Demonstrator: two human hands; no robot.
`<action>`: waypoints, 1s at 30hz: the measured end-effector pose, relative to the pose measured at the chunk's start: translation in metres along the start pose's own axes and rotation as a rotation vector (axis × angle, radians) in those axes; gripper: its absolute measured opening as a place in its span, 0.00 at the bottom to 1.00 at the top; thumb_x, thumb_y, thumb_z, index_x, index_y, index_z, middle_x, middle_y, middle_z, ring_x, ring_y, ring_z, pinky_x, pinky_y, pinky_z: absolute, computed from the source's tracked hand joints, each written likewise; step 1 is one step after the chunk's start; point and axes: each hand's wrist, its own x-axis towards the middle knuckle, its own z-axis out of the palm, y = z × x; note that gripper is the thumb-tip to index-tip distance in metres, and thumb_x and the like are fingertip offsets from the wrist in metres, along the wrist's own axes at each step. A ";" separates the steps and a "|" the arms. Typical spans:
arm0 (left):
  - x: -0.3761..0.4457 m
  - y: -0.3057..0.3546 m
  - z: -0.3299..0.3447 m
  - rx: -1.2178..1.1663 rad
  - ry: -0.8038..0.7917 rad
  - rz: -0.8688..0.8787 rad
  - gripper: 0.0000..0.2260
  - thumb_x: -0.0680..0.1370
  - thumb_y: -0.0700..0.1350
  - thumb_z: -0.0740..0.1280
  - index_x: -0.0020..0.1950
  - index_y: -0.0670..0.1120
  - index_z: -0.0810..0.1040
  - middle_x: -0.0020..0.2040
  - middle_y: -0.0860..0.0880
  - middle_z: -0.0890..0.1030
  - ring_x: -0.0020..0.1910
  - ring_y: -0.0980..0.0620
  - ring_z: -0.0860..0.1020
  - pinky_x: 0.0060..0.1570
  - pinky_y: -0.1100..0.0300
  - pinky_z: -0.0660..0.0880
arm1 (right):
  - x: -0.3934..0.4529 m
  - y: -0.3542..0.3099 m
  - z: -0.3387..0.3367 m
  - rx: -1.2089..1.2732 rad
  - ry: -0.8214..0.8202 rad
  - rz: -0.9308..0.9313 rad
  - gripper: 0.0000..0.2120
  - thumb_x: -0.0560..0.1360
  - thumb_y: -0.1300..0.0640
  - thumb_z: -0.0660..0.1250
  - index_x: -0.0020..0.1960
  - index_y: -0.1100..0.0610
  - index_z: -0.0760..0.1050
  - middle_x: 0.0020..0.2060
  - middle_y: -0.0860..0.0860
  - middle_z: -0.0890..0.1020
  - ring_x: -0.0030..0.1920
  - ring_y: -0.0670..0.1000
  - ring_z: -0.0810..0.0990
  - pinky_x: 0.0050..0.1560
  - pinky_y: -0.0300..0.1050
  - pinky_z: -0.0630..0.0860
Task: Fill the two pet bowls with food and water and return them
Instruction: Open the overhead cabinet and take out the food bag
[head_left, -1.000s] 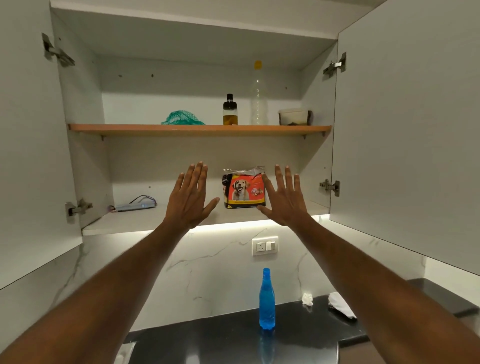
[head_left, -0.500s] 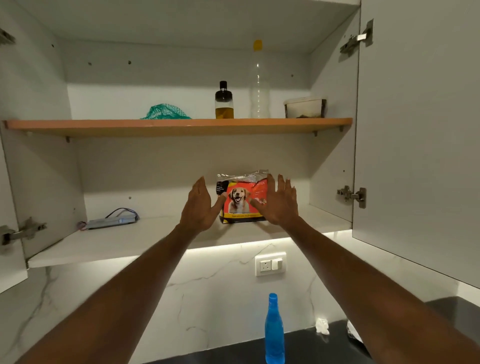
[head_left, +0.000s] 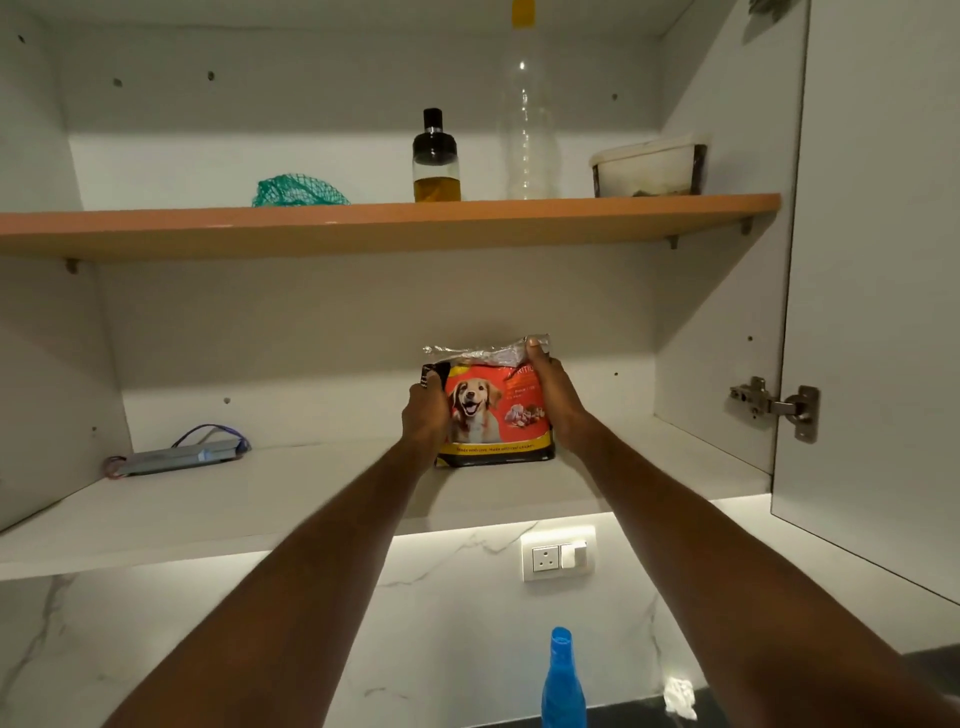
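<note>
Upper orange shelf (head_left: 363, 228), L to R: green net (head_left: 298, 191), oil bottle w/ black cap (head_left: 436, 161), clear bottle (head_left: 527, 135), lidded tub (head_left: 649, 166). Lower shelf: grey unit w/ wires (head_left: 179, 456). Below: wall socket (head_left: 558, 557), blue bottle (head_left: 562, 683).

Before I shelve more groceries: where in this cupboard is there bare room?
Lower shelf: bare between the grey power unit and the dog food bag, and right of the bag to the side wall. Upper shelf: bare left of the green net; crowded from the oil bottle to the tub.
</note>
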 end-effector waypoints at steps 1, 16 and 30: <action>0.001 -0.001 0.003 0.006 0.025 -0.004 0.25 0.88 0.56 0.51 0.72 0.39 0.74 0.69 0.35 0.80 0.67 0.35 0.78 0.60 0.50 0.73 | 0.002 0.002 -0.001 -0.023 0.009 -0.009 0.35 0.78 0.27 0.65 0.71 0.52 0.73 0.60 0.58 0.87 0.57 0.62 0.89 0.65 0.66 0.82; -0.070 0.010 -0.038 -0.163 0.203 0.029 0.18 0.89 0.50 0.51 0.73 0.42 0.71 0.68 0.35 0.78 0.61 0.36 0.77 0.55 0.51 0.71 | -0.081 -0.016 0.040 -0.140 0.118 -0.181 0.21 0.81 0.25 0.54 0.63 0.38 0.68 0.58 0.53 0.86 0.56 0.57 0.88 0.63 0.60 0.84; -0.239 -0.035 -0.171 -0.081 0.375 0.075 0.15 0.88 0.51 0.51 0.65 0.47 0.73 0.57 0.44 0.82 0.57 0.38 0.81 0.62 0.43 0.78 | -0.292 0.009 0.117 -0.002 0.073 -0.149 0.30 0.74 0.20 0.55 0.66 0.37 0.71 0.61 0.50 0.85 0.60 0.57 0.87 0.67 0.65 0.81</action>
